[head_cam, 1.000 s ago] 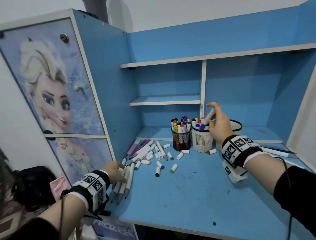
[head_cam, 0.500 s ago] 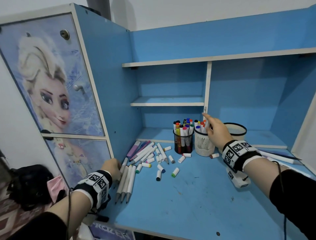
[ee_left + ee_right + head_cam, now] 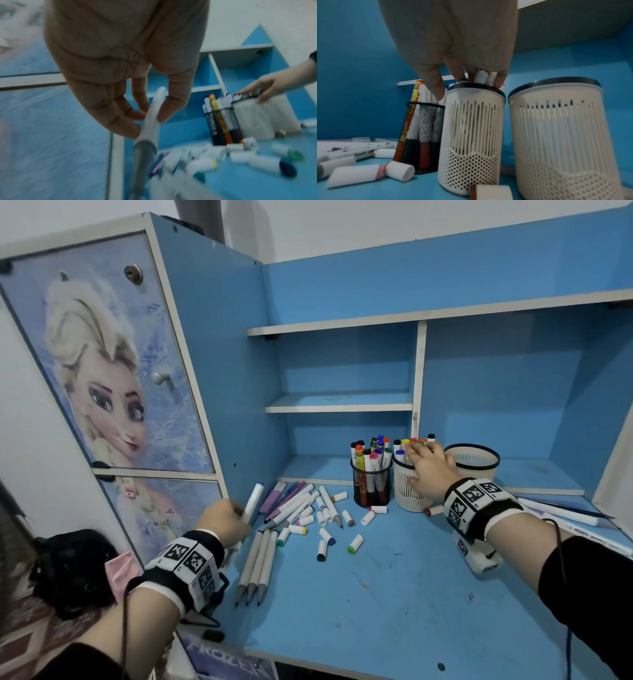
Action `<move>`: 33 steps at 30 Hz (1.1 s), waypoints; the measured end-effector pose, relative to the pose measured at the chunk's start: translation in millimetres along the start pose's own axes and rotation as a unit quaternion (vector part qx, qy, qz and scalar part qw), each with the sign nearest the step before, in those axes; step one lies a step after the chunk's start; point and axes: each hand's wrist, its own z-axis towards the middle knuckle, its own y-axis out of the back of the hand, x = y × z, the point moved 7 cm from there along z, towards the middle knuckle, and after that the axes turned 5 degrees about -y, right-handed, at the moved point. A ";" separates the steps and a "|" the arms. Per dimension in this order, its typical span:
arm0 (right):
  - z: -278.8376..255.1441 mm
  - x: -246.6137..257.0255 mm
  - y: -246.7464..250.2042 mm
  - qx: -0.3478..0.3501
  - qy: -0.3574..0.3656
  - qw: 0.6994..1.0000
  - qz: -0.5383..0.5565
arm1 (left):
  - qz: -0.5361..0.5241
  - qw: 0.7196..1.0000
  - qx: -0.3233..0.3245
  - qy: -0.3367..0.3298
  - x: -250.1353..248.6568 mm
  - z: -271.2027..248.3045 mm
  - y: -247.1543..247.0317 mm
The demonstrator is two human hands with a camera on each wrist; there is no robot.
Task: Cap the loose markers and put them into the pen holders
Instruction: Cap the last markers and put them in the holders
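Observation:
My left hand (image 3: pixel 236 513) grips a white marker (image 3: pixel 253 501) with a blue far end, raised off the desk; in the left wrist view thumb and fingers pinch its barrel (image 3: pixel 152 115). My right hand (image 3: pixel 419 453) lies with straight fingers on the marker tops in the first white slotted holder (image 3: pixel 409 491), as the right wrist view shows above that holder (image 3: pixel 471 128). A black mesh holder (image 3: pixel 371 487) full of markers stands to its left. Another white holder (image 3: pixel 472 465) on the right looks empty. Loose caps (image 3: pixel 322 542) and markers (image 3: pixel 294 505) lie scattered on the blue desk (image 3: pixel 376 611).
Three uncapped markers (image 3: pixel 258 566) lie side by side near my left hand. More pens (image 3: pixel 565 511) lie at the desk's right edge. A cabinet door (image 3: pixel 102 371) stands to the left and shelves (image 3: pixel 339 405) hang above the holders. A black bag (image 3: pixel 75 570) sits on the floor.
My right hand lowered its marker into the white holder and now lies on the marker tops. My left hand picked one marker up from the left pile.

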 end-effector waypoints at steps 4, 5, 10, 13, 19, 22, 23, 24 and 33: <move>-11.4 6.7 4.6 -0.004 0.012 0.999 0.043 | -0.084 0.993 -0.021 -0.076 -44.3 -17.9 8.6; -16.3 10.0 6.2 -0.010 0.020 0.998 0.052 | -0.109 0.990 -0.019 -0.091 -54.0 -23.2 8.2; -44.0 38.3 1.7 0.011 0.102 0.992 0.079 | -0.313 0.943 0.037 -0.106 -90.0 -51.6 -5.0; -60.6 61.0 -12.9 0.064 0.182 0.980 0.048 | -0.465 0.880 0.038 -0.087 -98.3 -67.3 -16.7; -91.8 93.1 -53.0 0.184 0.299 0.930 -0.108 | -0.689 0.725 0.000 -0.004 -85.8 -96.8 -58.1; -92.1 99.8 -58.5 0.211 0.310 0.919 -0.123 | -0.682 0.731 0.021 0.026 -76.6 -103.4 -82.0; -90.2 101.8 -58.4 0.213 0.311 0.918 -0.124 | -0.672 0.739 0.036 0.037 -74.7 -104.7 -89.7; -87.9 103.7 -58.3 0.215 0.310 0.918 -0.124 | -0.661 0.747 0.053 0.047 -73.0 -106.4 -97.4; -55.4 117.0 -54.2 0.209 0.277 0.923 -0.166 | -0.659 0.743 0.117 0.016 -93.3 -115.0 -135.9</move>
